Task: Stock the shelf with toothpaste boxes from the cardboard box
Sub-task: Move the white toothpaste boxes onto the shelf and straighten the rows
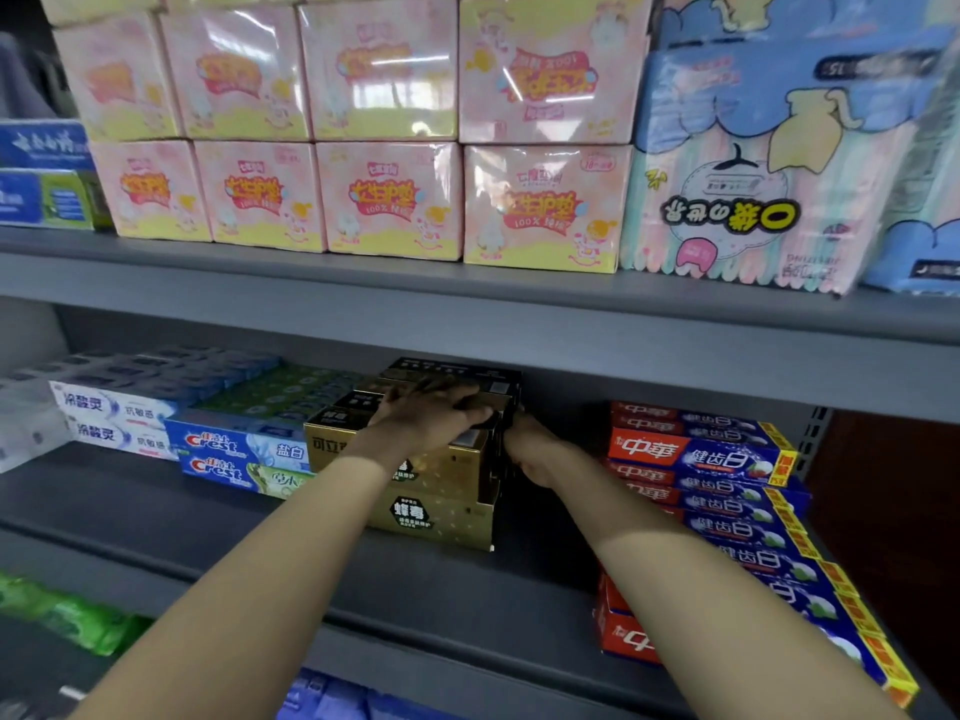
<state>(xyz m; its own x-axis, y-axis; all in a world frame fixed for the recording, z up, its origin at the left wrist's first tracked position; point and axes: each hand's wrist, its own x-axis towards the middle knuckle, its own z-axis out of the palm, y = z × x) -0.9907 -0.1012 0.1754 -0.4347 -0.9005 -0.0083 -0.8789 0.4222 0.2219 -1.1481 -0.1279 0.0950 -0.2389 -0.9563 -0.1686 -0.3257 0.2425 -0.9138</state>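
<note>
- The gold toothpaste boxes (439,517) stood stacked in the middle of the grey shelf (156,511); two gold fronts showed one above the other, and dark box tops ran back behind them, too overlapped to count.
- Left of the gold stack lay two blue Crest boxes (234,454), one on the other, touching the stack's left end.
- Further left of the gold stack lay two white boxes (117,423), also one on the other.
- Right of the gold stack, across a gap, sat a pile of red-and-blue boxes (701,459); about six fronts showed.
- On the board above the gold stack stood eight pink packs (389,200) in two rows of four.
- The left hand (431,415) lay palm down on top of the gold stack, fingers together and reaching over its dark back boxes.
- The right hand (530,449) was against the stack's right end; its fingers were hidden behind the boxes, so I could not tell how they lay.
- Both forearms reached forward, converging on the stack.
</note>
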